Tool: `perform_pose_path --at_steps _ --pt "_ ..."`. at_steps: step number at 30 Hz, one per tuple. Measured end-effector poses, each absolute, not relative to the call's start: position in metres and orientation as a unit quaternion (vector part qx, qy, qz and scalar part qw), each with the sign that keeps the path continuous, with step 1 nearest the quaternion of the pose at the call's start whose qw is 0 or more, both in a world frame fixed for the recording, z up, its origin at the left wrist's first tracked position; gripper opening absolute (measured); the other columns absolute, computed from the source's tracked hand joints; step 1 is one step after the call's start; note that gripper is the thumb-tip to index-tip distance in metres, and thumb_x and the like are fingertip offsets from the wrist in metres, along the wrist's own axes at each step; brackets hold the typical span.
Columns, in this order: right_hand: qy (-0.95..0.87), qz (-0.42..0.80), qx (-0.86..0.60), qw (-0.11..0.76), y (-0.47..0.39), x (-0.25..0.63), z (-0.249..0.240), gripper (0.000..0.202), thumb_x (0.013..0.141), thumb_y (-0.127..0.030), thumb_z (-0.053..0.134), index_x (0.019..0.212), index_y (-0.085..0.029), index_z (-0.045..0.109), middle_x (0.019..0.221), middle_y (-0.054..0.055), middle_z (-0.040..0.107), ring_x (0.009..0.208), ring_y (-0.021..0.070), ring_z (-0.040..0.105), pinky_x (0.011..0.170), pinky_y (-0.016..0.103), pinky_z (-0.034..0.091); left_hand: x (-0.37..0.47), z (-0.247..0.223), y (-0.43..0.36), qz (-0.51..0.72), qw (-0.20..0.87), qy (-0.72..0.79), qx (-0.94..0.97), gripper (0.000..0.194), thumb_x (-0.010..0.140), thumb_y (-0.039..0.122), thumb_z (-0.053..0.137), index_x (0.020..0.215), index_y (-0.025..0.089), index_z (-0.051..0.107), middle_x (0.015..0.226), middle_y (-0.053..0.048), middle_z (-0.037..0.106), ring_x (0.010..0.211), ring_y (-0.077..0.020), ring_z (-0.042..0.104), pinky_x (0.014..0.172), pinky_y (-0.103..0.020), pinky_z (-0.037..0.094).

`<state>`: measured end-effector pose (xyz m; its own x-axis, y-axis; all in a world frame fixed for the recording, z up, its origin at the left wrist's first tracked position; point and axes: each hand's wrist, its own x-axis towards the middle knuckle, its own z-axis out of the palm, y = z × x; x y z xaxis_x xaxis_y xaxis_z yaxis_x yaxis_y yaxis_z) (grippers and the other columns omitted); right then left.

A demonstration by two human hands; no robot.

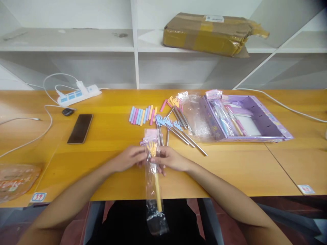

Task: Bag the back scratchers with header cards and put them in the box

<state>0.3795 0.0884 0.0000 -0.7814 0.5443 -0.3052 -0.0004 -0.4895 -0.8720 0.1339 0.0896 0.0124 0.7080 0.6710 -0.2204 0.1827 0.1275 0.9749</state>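
A yellow back scratcher (157,190) in a clear plastic sleeve (150,183) hangs over the table's front edge, its claw end up. My left hand (132,158) pinches the sleeve's left side near the claw. From the right, my right hand (171,158) grips the same package, thumb across the front. A pink card (151,134) shows at the sleeve's top. Just beyond lie loose blue back scratchers (168,122) with metal rods, and yellow and pink claws (174,102) behind them. Coloured handle tubes (141,115) lie in a row to their left.
A purple box (263,115) with packaged scratchers stands at right, beside clear plastic sleeves (196,115). At left are a phone (80,128), a power strip (79,96), cables and an orange-tinted plastic bag (17,180). A taped carton (204,34) sits on the shelf above.
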Motion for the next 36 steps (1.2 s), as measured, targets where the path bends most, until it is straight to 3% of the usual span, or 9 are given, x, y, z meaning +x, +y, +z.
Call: perform_pose_path --at_steps 4,7,10,12,15,17,22,30,36 --pt "-0.463 0.844 -0.247 0.111 0.070 0.365 0.003 0.051 0.086 -0.058 0.087 0.107 -0.017 0.064 0.075 -0.002 0.070 0.055 0.0114 0.068 0.047 0.021 0.055 0.125 0.004 0.103 0.333 0.600 0.428 0.588 0.043 0.099 0.049 0.073 0.128 0.020 0.062 0.107 -0.006 0.070 0.089 -0.0168 0.069 0.079 -0.029 0.057" --pt "-0.479 0.842 -0.235 0.083 0.066 0.364 0.002 0.050 0.087 -0.060 0.085 0.103 -0.018 0.064 0.075 -0.002 0.071 0.058 0.0131 0.070 0.051 0.023 0.056 0.127 0.000 0.104 0.338 0.597 0.428 0.588 0.033 0.096 0.046 0.077 0.110 0.017 0.068 0.099 -0.005 0.070 0.086 -0.0159 0.067 0.080 -0.029 0.056" --pt "-0.515 0.815 -0.250 0.092 0.079 0.377 -0.001 0.048 0.098 -0.066 0.069 0.100 -0.018 0.063 0.077 0.001 0.073 0.055 0.0135 0.068 0.050 0.025 0.053 0.129 -0.001 0.102 0.322 0.599 0.439 0.587 0.031 0.099 0.047 0.073 0.104 0.016 0.068 0.090 -0.003 0.070 0.079 -0.0148 0.066 0.076 -0.029 0.055" --pt "-0.595 0.719 -0.316 0.170 0.092 0.387 -0.004 0.045 0.109 -0.062 0.053 0.100 -0.019 0.064 0.075 0.002 0.072 0.055 0.0145 0.065 0.053 0.028 0.053 0.129 -0.001 0.101 0.324 0.599 0.447 0.581 0.032 0.102 0.049 0.069 0.102 0.017 0.066 0.084 -0.001 0.069 0.074 -0.0146 0.066 0.072 -0.029 0.054" --pt "-0.757 0.427 -0.396 0.296 0.111 0.397 -0.010 0.030 0.112 -0.042 0.050 0.102 -0.021 0.069 0.094 0.010 0.075 0.086 0.0229 0.070 0.080 0.041 0.058 0.128 -0.003 0.100 0.340 0.591 0.455 0.572 0.030 0.105 0.049 0.064 0.107 0.019 0.062 0.082 0.001 0.068 0.070 -0.0142 0.065 0.069 -0.028 0.053" --pt "-0.829 0.273 -0.384 0.301 0.118 0.398 -0.015 0.017 0.108 -0.030 0.056 0.109 -0.023 0.071 0.122 0.013 0.074 0.114 0.0295 0.065 0.100 0.051 0.052 0.127 -0.003 0.100 0.349 0.581 0.462 0.572 0.028 0.106 0.048 0.063 0.116 0.021 0.060 0.081 0.002 0.067 0.068 -0.0139 0.064 0.067 -0.027 0.053" --pt "-0.893 0.193 -0.343 0.216 0.119 0.392 -0.025 0.010 0.106 -0.022 0.060 0.106 -0.024 0.070 0.152 0.010 0.064 0.148 0.0357 0.046 0.115 0.061 0.037 0.126 0.004 0.101 0.332 0.556 0.469 0.601 0.023 0.106 0.038 0.056 0.101 0.019 0.067 0.090 -0.002 0.069 0.074 -0.0148 0.067 0.072 -0.028 0.055" --pt "-0.877 0.216 -0.353 0.243 0.121 0.395 -0.029 0.008 0.103 -0.020 0.065 0.099 -0.022 0.071 0.135 0.011 0.070 0.132 0.0322 0.054 0.109 0.055 0.041 0.125 0.002 0.099 0.309 0.492 0.465 0.669 0.016 0.096 0.026 0.068 0.111 0.020 0.067 0.107 -0.005 0.073 0.094 -0.0180 0.069 0.087 -0.032 0.057" --pt "-0.852 0.242 -0.348 0.307 0.124 0.396 -0.036 0.008 0.101 -0.020 0.069 0.105 -0.025 0.074 0.120 0.009 0.074 0.124 0.0294 0.059 0.107 0.052 0.044 0.127 0.001 0.100 0.314 0.542 0.490 0.606 0.027 0.106 0.047 0.060 0.109 0.021 0.062 0.095 -0.002 0.073 0.078 -0.0163 0.073 0.069 -0.027 0.057"
